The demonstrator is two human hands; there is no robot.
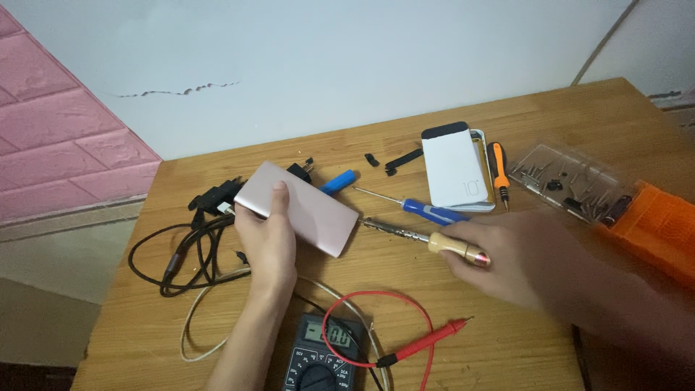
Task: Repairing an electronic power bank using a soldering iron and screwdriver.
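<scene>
Head view. The left hand (266,235) has its grip clamped on a flat pink power bank (298,208), thumb on top, fingers underneath, holding it tilted just above the wooden bench (507,340). The right hand (521,257), motion-blurred, has its fingers closed round the wooden handle of a hand tool with a metal shaft (427,239); the shaft's tip sits at the power bank's right edge, though I cannot tell whether it touches.

Near the tool lie a blue-handled screwdriver (427,211), a white power bank (455,169) and an orange-handled screwdriver (498,174). A clear case of bits (572,181) and an orange box (655,228) are at the right. Black cables (184,246) lie left of the left hand. A multimeter (322,355) with a red probe (427,342) is at the near edge.
</scene>
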